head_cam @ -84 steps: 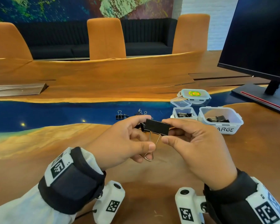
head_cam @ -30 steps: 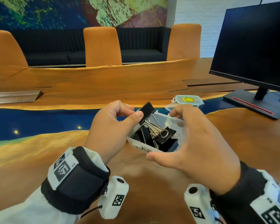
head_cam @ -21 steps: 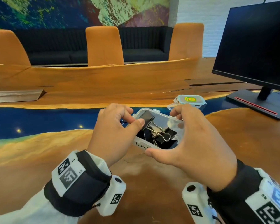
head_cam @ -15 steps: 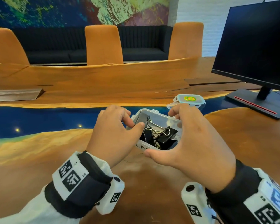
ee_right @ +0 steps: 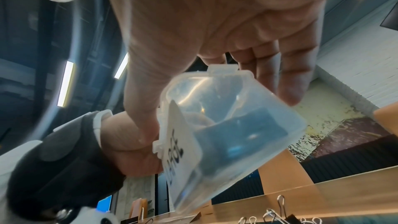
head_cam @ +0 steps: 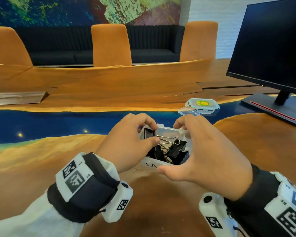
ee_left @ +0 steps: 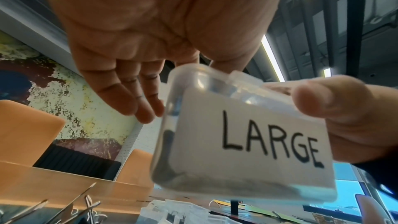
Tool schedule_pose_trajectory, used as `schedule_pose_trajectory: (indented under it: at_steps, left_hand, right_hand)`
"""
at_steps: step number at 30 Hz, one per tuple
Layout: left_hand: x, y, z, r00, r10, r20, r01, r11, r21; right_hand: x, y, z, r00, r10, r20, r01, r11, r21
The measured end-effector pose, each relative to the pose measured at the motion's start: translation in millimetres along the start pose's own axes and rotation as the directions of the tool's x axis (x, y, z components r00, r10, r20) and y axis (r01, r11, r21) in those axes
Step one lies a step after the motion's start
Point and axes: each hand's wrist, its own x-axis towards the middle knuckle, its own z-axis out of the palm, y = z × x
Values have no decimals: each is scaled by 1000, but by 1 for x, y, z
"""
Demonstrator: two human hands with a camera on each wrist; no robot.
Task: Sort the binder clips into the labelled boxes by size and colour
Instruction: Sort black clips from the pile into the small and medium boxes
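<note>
Head view, centre of frame: clear plastic box marked LARGE (head_cam: 161, 165) is lifted off the counter (head_cam: 246, 134) and tipped toward the camera. The right hand (head_cam: 210, 151) carries it, thumb under the near labelled wall and the other fingers (ee_right: 288, 81) curled over the far rim. In the left wrist view the label fills the right half of the frame with the right thumb pressed on its upper right corner.

Left hand (head_cam: 126, 144): thumb and forefinger pinch a large black binder clip (head_cam: 148, 134) at the box's upper left corner, body already inside the walls; remaining fingers (ee_left: 133, 101) hang extended beside the box wall. Several other black clips (head_cam: 175, 148) lie in a heap in the box, wire handles crossing.

Handling, my judgement:
- Clip is stiff sprung steel, light, not fragile; painted body is smooth, so a pinch across the flat faces or on the wire loops holds best.
- Loops snag on neighbours' loops; releasing flat should avoid tangling.
- Box is thin, light and slightly flexible; grip across opposite walls, squeezing gently. Loaded, it is noticeably heavier on the low side.

Unsorted clips (ee_right: 280, 214) show at the lower edge of the right wrist view, on the counter. A lidded box (head_cam: 202, 105) sits in the upper right of the head view, near the monitor (head_cam: 272, 45).
</note>
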Motion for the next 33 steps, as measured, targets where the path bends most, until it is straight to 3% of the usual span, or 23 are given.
schedule_pose_trajectory:
  at_steps: [6,12,17,22,27,29,33]
  left_hand:
    - [-1,-3,-4,990,-130,-61,95,908,-408]
    - [-3,-15,-15,986,-157,-64,124,926,-357]
    - [-7,-17,-18,985,-170,-2,162,944,-287]
    - [-8,-16,-17,986,-164,39,168,955,-243]
    - [-5,-24,-17,982,-168,89,181,971,-156]
    - [-3,-27,-18,980,-174,91,185,974,-134]
    - [17,-45,-21,978,-201,62,204,979,-31]
  right_hand:
    - [16,32,-28,997,48,64,-53,994,92]
    - [53,115,-54,966,258,-9,-259,966,-22]
    - [77,185,-55,906,415,78,-407,908,-100]
    - [84,222,-38,856,472,208,-450,881,-146]
    - [83,227,-29,817,493,300,-442,869,-222]
    - [83,221,-30,824,479,303,-422,875,-237]
    - [83,183,-38,911,368,186,-332,922,-197]
